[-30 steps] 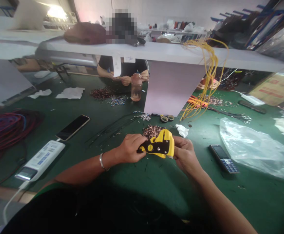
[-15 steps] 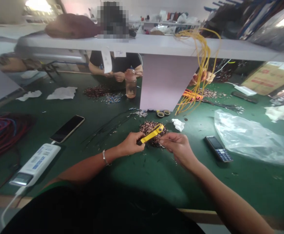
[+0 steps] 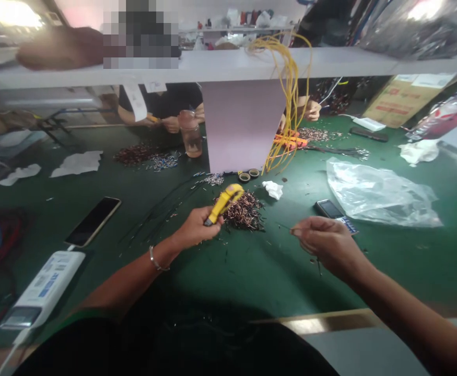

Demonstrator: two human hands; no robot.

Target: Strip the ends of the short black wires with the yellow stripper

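Observation:
My left hand (image 3: 197, 228) is closed around the handle of a yellow wire stripper (image 3: 225, 202), whose rounded head points up and to the right. Below and behind that head lies a heap of short copper-brown wire pieces (image 3: 246, 213) on the green table. To the right of the heap, my right hand (image 3: 326, 241) pinches a thin dark wire (image 3: 319, 268). A short end of it sticks out left of the fingertips, and another piece hangs under the hand. The wire is apart from the wire stripper.
A keypad phone (image 3: 330, 209) and a clear plastic bag (image 3: 381, 196) lie right. Crumpled tissue (image 3: 272, 189) and tape rolls (image 3: 248, 176) sit behind the heap. Left are a smartphone (image 3: 94, 221) and power strip (image 3: 44, 290). Yellow wires (image 3: 289, 89) hang from the shelf; people work opposite.
My right hand has moved away from the wire stripper, to the right, with the wire. The wire stripper has shifted left and tilted more upright. The whole view has turned slightly right.

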